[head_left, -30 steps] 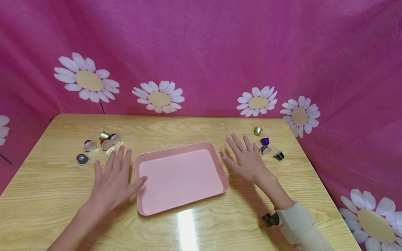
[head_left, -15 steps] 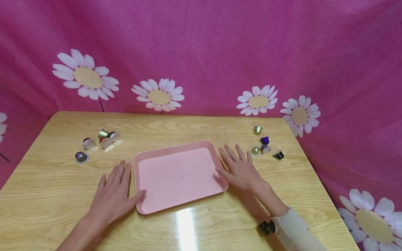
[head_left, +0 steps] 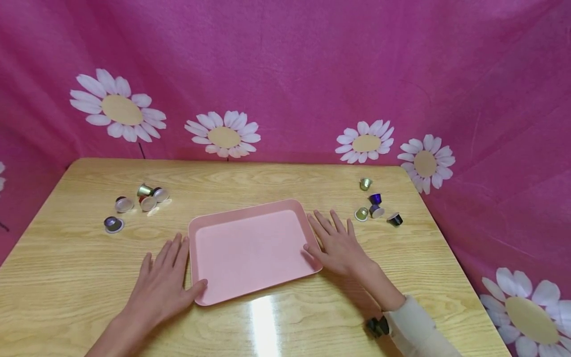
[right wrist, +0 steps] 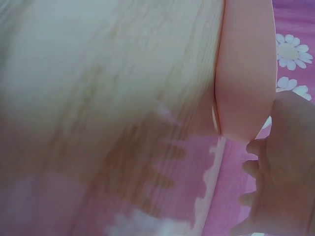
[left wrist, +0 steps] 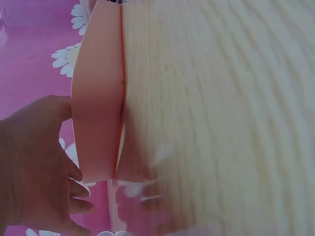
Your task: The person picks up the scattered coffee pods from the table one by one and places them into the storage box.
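Observation:
A shallow pink rectangular tray [head_left: 252,253] lies slightly turned on the wooden table, with nothing inside. At its left side is my left hand [head_left: 162,285], fingers extended forward and thumb over the rim near the front corner. On the opposite side my right hand [head_left: 339,248] has its fingers spread beside the wall, its thumb reaching over the rim. In the left wrist view the left thumb meets the tray's outer wall [left wrist: 98,93] at its upper edge. The right wrist view has the right thumb at the tray's rim [right wrist: 246,73] too. Neither hand's fingers curl round anything.
Several coffee capsules lie back left, among them a gold capsule [head_left: 144,190] and a grey-purple capsule [head_left: 113,224]. More are at the right: a blue capsule [head_left: 375,199], a greenish capsule [head_left: 362,214], a black capsule [head_left: 395,219]. A pink flowered cloth [head_left: 290,89] hangs behind the table.
Both hands have come down and nearer to the person, and the right hand has moved left to the tray's side. The greenish capsule it covered now shows. The tray is nearly unmoved.

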A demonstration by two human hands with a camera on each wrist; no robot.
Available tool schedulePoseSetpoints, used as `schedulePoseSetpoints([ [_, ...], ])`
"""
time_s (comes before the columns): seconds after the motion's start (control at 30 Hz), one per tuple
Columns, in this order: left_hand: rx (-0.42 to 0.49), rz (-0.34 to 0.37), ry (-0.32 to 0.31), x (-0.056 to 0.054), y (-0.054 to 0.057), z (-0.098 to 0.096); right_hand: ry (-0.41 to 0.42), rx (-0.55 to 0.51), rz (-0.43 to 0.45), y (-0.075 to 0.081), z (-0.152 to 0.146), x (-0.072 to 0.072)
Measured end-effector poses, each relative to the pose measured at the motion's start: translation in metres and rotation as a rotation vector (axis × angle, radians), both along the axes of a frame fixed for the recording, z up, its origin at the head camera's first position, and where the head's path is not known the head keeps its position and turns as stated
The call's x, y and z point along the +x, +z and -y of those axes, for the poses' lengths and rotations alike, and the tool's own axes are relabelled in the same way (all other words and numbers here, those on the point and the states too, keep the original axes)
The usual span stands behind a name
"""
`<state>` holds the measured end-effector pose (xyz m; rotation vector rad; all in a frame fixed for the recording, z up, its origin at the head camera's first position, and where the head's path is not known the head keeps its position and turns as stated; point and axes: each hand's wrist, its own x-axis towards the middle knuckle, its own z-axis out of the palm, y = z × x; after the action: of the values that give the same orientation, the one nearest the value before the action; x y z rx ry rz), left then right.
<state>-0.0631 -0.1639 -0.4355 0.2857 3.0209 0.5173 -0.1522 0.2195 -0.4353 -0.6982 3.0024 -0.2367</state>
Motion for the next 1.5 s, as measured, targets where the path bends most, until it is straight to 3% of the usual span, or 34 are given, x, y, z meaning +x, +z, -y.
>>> schedulePoseSetpoints([
  [0.27,0.027,0.047,0.022,0.003,0.000,-0.005,0.014,0.001,0.014,0.002,-0.005,0.001],
  [0.57,0.073,0.105,0.023,-0.005,0.005,-0.002,0.009,0.030,0.028,0.006,-0.008,-0.001],
  [1.1,0.125,0.111,-0.027,-0.040,0.022,0.000,-0.047,0.066,-0.004,0.019,-0.017,-0.013],
  [1.5,0.132,0.116,-0.059,-0.073,0.025,-0.002,-0.079,0.064,0.003,0.023,-0.022,-0.031],
])
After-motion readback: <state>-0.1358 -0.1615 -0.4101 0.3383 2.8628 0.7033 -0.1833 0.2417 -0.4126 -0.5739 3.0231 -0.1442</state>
